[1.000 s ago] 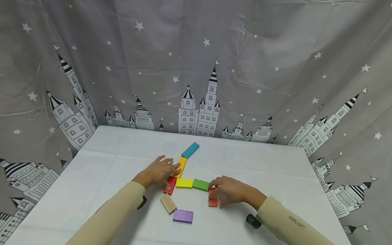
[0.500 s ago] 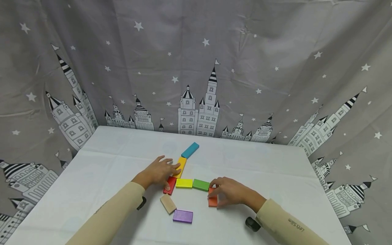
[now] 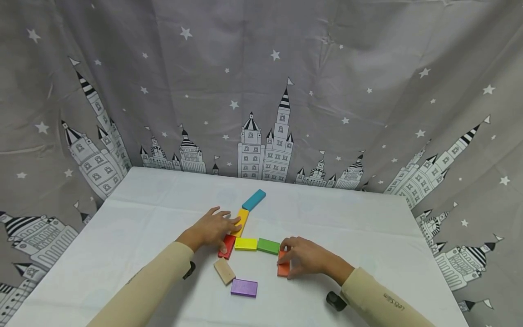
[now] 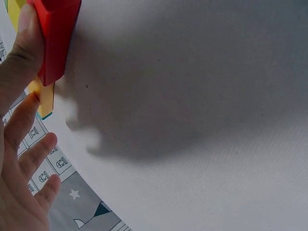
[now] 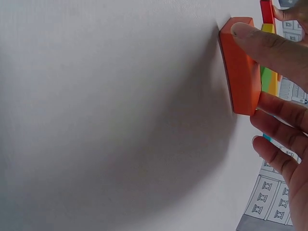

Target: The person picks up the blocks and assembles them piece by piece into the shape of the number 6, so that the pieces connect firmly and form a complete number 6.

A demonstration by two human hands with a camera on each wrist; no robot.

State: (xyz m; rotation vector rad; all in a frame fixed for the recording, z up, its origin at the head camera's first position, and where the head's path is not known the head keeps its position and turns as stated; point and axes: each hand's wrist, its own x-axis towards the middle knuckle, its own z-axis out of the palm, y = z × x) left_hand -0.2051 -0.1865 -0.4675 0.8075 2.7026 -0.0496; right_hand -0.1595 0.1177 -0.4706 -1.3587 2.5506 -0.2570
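In the head view, my left hand [image 3: 212,229] spreads over two blocks. Its thumb rests on the red block [image 3: 227,246] while the forefinger side touches the amber block [image 3: 243,220]; the other fingers extend past them, as the left wrist view shows. My right hand [image 3: 308,256] holds the orange block [image 3: 283,267] between thumb and fingers. From the right wrist, the thumb lies on one end of that block and fingertips meet its other end. A yellow block [image 3: 246,244] and a green block [image 3: 268,246] form a row between the red and orange ones.
A blue block [image 3: 254,200] continues beyond the amber one. Nearer me lie a plain wooden block [image 3: 224,271] and a purple block [image 3: 244,288], corners close together. A white cloth [image 3: 347,218] covers the table, and a grey castle-print curtain [image 3: 196,91] hangs behind it.
My right thumb has closed in on the orange block, whose near end has shifted very slightly left. The left hand and the other blocks stay where they were.
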